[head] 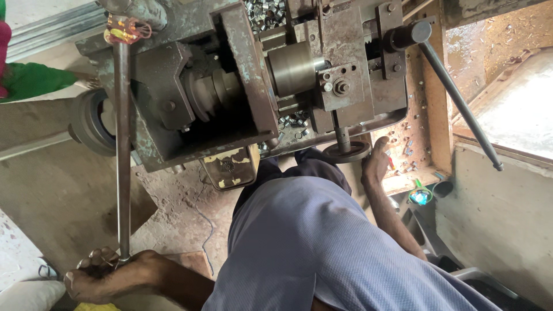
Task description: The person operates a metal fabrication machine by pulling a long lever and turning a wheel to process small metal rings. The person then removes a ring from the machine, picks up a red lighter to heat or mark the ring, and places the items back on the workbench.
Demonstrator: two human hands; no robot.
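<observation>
The left hand (106, 276) is closed around the lower end of a long steel lever (122, 150) that runs up to the worn machine (242, 75). The right hand (377, 158) rests open beside the small handwheel (345, 152). Small metal rings (266, 10) fill the machine's upper tray, and more lie in the lower one (292, 121).

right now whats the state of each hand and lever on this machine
left hand: fingers closed on the long grey metal rod
long grey metal rod: held at its lower end, running up to the machine
right hand: resting by the small round handwheel
dark angled lever: untouched
</observation>
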